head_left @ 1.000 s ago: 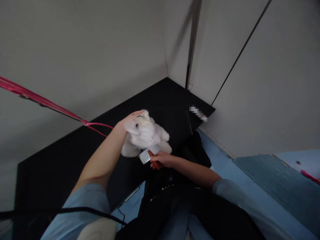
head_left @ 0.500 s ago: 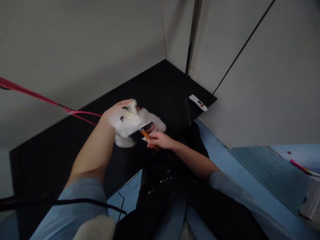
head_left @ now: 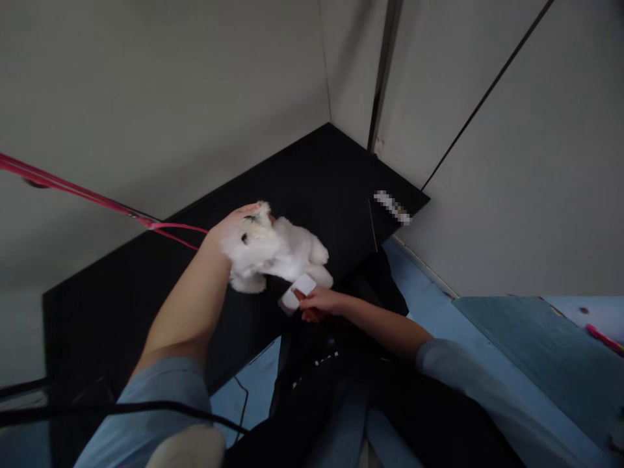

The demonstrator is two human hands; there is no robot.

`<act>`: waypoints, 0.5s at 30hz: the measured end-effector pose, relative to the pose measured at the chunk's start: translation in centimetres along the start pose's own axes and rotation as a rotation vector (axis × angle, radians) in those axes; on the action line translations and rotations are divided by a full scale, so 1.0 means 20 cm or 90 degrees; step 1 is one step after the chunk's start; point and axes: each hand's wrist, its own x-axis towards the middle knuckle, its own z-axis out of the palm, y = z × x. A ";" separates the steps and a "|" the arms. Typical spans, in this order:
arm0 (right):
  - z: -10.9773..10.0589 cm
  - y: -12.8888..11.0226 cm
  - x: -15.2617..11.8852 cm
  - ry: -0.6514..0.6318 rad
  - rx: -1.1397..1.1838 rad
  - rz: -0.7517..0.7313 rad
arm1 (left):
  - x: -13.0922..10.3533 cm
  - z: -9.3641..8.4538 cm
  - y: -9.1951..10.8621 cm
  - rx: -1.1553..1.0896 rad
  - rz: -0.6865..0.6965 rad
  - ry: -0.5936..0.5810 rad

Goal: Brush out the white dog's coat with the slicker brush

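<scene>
A small white fluffy dog [head_left: 292, 250] stands on the black table, its head toward the left. My left hand [head_left: 238, 218] is closed around the far side of its head, and the fur hides most of the fingers. In my right hand [head_left: 316, 303] is a slicker brush [head_left: 305, 285] with an orange-brown handle, its fingers wrapped round that handle. The brush's pale flat head is beside the dog's hind legs, near the table's front edge. Whether it touches the fur I cannot tell.
The black table [head_left: 312, 175] stands against grey walls. A white clipper-like device [head_left: 392, 207], blurred by pixels, lies at its right end. A pink cord [head_left: 97, 200] runs from the left to behind my left wrist. A black cable [head_left: 146, 407] crosses my left sleeve.
My right hand has brought the slicker brush down and toward me, from the dog's side to low by its hind legs. The brush head has turned over. My left hand stays at the dog's head.
</scene>
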 end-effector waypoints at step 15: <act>0.12 -0.17 -0.03 0.033 0.052 -0.194 | 0.06 0.00 0.00 0.004 -0.018 -0.058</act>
